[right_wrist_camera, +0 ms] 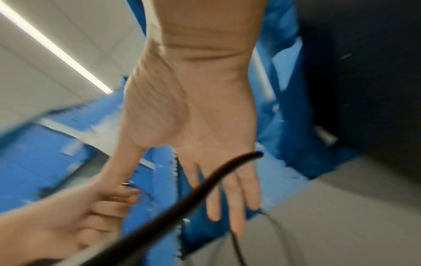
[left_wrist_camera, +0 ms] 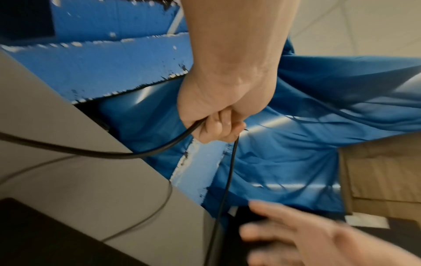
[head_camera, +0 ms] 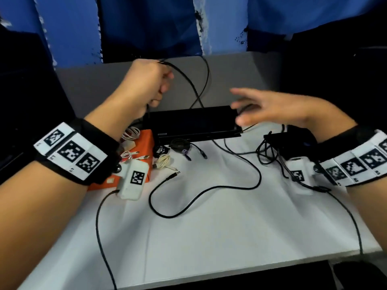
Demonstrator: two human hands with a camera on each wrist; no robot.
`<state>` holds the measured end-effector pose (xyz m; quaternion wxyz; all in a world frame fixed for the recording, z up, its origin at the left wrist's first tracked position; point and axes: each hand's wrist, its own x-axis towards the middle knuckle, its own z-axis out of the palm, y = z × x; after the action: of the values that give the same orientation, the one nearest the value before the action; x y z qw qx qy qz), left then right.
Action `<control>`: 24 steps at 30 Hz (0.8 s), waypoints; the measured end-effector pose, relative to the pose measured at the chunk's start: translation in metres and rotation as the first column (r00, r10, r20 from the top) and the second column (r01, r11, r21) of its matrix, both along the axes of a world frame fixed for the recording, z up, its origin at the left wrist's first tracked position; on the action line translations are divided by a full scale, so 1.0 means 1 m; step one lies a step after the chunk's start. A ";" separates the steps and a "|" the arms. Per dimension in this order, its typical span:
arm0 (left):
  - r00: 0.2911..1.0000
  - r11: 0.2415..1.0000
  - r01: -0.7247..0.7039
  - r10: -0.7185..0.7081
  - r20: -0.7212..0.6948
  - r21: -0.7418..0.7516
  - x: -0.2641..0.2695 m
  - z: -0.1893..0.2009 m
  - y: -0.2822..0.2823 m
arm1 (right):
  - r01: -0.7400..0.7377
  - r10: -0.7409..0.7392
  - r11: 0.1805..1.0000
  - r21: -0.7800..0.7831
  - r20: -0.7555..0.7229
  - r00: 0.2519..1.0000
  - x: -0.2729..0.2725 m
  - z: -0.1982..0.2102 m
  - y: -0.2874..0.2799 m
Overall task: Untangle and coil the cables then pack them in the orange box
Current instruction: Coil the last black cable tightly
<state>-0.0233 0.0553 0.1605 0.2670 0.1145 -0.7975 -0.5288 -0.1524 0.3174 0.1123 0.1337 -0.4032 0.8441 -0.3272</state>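
My left hand is raised over the far side of the table, its fingers curled tight round a thin black cable. From the fist the cable hangs down in two strands toward the table. My right hand hovers to its right with fingers straight and spread, holding nothing. In the right wrist view its palm is bare, and a black cable crosses in front of it. The orange box sits at the left under my left wrist, with white cables in it.
A flat black case lies mid-table behind the box. A small coiled white cable and a dark coil with purple plugs lie beside the box. A loose black cable snakes across the white tabletop. A black tangle lies right.
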 end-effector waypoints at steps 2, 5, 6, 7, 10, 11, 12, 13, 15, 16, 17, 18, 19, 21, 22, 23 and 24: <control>0.997 0.996 0.073 -0.074 -0.012 -0.041 -0.004 0.000 0.021 | -0.003 -0.015 0.993 -0.115 -0.152 0.988 0.027 0.020 -0.030; 0.994 0.985 0.105 -0.109 -0.022 -0.136 -0.007 0.002 0.045 | -0.036 0.006 0.982 -0.185 -0.161 0.987 0.052 0.036 -0.065; 0.994 0.985 0.102 -0.107 -0.026 -0.138 -0.008 0.002 0.048 | -0.052 0.028 0.981 -0.184 -0.128 0.991 0.054 0.036 -0.070; 0.993 0.986 0.112 -0.116 -0.023 -0.121 -0.007 0.000 0.048 | -0.068 0.050 0.979 -0.193 -0.098 0.994 0.054 0.034 -0.072; 0.975 0.974 0.222 -0.221 0.019 -0.037 0.001 -0.008 0.033 | -0.064 0.057 0.950 -0.304 -0.033 0.998 0.043 0.024 -0.066; 0.965 0.964 0.262 -0.261 0.032 -0.042 0.004 -0.012 0.026 | -0.037 0.028 0.939 -0.343 -0.031 0.999 0.038 0.022 -0.061; 0.956 0.954 0.292 -0.290 0.032 -0.065 0.007 -0.018 0.018 | -0.007 -0.006 0.926 -0.378 -0.034 0.999 0.033 0.021 -0.054; 0.950 0.946 0.312 -0.311 0.029 -0.089 0.012 -0.024 0.011 | 0.027 -0.046 0.910 -0.414 -0.036 0.998 0.027 0.022 -0.047; 0.946 0.938 0.325 -0.323 0.030 -0.122 0.022 -0.038 -0.004 | 0.123 -0.162 0.844 -0.522 -0.028 0.986 0.011 0.027 -0.029; 0.945 0.935 0.326 -0.325 0.036 -0.138 0.026 -0.046 -0.012 | 0.187 -0.238 0.792 -0.581 -0.012 0.971 0.001 0.030 -0.020; 0.943 0.931 0.332 -0.329 0.044 -0.150 0.032 -0.053 -0.018 | 0.253 -0.322 0.741 -0.622 0.002 0.947 -0.008 0.034 -0.010; 0.941 0.930 0.338 -0.335 0.044 -0.147 0.037 -0.059 -0.024 | 0.312 -0.399 0.700 -0.642 0.009 0.917 -0.017 0.035 -0.001; 0.939 0.930 0.343 -0.342 0.032 -0.129 0.042 -0.064 -0.029 | 0.359 -0.459 0.675 -0.645 0.014 0.888 -0.024 0.035 0.006; 0.937 0.934 0.348 -0.349 -0.001 -0.080 0.051 -0.069 -0.036 | 0.421 -0.530 0.671 -0.610 0.001 0.848 -0.036 0.029 0.015; 0.937 0.937 0.346 -0.347 -0.021 -0.047 0.053 -0.072 -0.037 | 0.442 -0.563 0.702 -0.558 -0.056 0.824 -0.039 0.025 0.017; 0.938 0.939 0.345 -0.344 -0.049 -0.004 0.055 -0.074 -0.036 | 0.470 -0.596 0.753 -0.460 -0.173 0.784 -0.038 0.021 0.017; 0.937 0.939 0.343 -0.340 -0.076 0.035 0.056 -0.076 -0.033 | 0.510 -0.603 0.794 -0.331 -0.327 0.727 -0.033 0.018 0.014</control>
<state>0.0330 0.0223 0.0846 0.1957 -0.0376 -0.7828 -0.5895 -0.1856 0.3312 0.1305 -0.1994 -0.2019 0.8932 -0.3488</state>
